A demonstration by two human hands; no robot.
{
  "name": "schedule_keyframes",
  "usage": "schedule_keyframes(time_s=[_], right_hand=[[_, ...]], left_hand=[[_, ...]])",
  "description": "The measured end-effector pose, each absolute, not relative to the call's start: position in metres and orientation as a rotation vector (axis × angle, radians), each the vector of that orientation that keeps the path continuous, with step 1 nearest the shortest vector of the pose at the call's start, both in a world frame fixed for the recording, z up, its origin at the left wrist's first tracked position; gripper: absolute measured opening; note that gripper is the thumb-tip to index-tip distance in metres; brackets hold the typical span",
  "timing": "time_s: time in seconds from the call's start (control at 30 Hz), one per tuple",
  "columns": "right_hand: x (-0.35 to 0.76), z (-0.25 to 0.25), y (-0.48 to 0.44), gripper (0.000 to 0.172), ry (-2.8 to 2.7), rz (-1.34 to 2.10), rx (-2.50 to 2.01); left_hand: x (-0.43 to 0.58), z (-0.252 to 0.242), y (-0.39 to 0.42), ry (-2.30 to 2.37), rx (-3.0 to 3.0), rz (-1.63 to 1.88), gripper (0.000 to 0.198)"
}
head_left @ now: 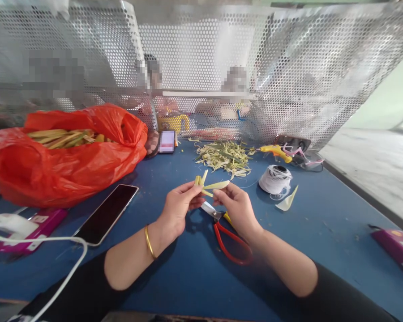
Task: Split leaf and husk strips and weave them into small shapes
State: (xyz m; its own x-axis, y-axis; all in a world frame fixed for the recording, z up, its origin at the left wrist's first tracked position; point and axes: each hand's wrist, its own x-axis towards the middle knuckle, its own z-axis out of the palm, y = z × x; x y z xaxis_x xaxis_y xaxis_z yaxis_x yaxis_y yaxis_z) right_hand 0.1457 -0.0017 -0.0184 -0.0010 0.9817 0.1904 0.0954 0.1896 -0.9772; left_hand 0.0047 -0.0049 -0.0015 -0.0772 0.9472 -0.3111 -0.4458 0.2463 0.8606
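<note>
- Husk [216,184] between both hands, over the desk's [188,286] middle
- Bag [87,165] by the far edge, at left
- Phone [107,214] between bag and near edge
- Left hand [181,203] pinched on the husk
- Scissors [216,215] below both hands
- Scraps [225,156] near the far edge
- Right hand [237,208] pinching the husk's right end
- Spool [275,180] toward the far right corner

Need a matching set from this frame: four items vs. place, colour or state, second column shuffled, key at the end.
1. Pale leafy piece
2. Scissors
3. Plastic bag
4. Thread spool

A. Red, open at the top, strips inside
B. White, beside a loose petal-like piece
C. Held in the left hand and right hand
D. On the blue table, partly hidden by the right hand

Pairs: 1-C, 2-D, 3-A, 4-B
</note>
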Motion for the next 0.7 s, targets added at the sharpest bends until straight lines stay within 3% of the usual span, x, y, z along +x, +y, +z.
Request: schedule_keyframes(time_s=[0.27, 0.47, 0.7], right_hand=[[0.1529, -0.0116, -0.0059, 0.013, -1.613, 0.688, -0.944], [0.1501, -0.0087, -0.0047, 0.012, -1.520, 0.952, -1.041], [0.1507, -0.0091, -0.0046, 0.018, -1.519, 1.037, -1.126]], left_hand=[[0.0069, -0.0003, -0.0075, 1.163, 0.872, 1.195, 0.022], [0.0076, -0.0059, -0.0086, 1.098, 1.071, 1.122, 0.020], [0.0055, -0.0097, -0.0070, 1.104, 1.076, 1.071, 0.018]])
